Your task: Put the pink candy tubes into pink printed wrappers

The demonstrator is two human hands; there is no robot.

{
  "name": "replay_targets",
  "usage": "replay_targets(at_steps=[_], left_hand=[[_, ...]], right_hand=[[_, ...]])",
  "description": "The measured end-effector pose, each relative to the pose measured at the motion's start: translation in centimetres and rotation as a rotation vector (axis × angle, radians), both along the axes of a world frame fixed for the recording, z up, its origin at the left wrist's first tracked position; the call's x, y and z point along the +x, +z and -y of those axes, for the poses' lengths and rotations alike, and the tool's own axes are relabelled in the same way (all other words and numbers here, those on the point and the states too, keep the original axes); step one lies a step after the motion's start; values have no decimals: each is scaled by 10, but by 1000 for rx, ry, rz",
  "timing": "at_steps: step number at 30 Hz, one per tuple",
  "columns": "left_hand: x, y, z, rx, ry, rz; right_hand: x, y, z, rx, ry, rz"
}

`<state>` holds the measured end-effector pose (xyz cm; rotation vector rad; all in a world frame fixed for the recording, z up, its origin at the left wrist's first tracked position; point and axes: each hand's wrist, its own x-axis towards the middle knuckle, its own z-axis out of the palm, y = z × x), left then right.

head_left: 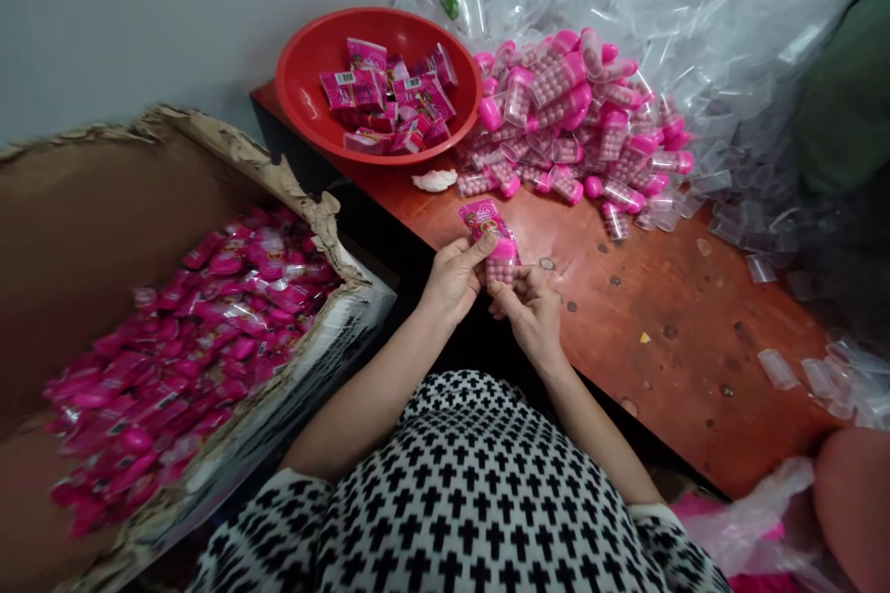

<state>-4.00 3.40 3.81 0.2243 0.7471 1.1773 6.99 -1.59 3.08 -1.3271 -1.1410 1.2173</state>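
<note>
Between my hands, over the table's near edge, is a small clear tube (501, 272) of pink candy balls with a bright pink cap. A printed pink packet (479, 218) lies against it, sticking out above the cap. My left hand (455, 278) pinches the packet and the capped end, thumb on top. Lower down, my right hand (532, 306) grips the tube's bottom end between thumb and fingers. Whether the tube sits inside the packet or only behind it I cannot tell. Just beyond lies a heap of pink-capped candy tubes (556, 79).
A red bowl (306, 125) of pink packets stands at the table's back left. Clear empty tubes (695, 18) pile up behind and right. To my left, a torn cardboard box (83, 204) holds many pink packed candies (209, 343). A crumpled white scrap (435, 180) lies by the bowl.
</note>
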Motion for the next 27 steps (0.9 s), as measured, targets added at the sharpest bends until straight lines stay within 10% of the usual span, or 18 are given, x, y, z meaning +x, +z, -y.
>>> replay_targets(at_steps=[27], left_hand=[[3,1,8,142,-233,-113]], right_hand=[[11,0,-23,-26,-80,-234]])
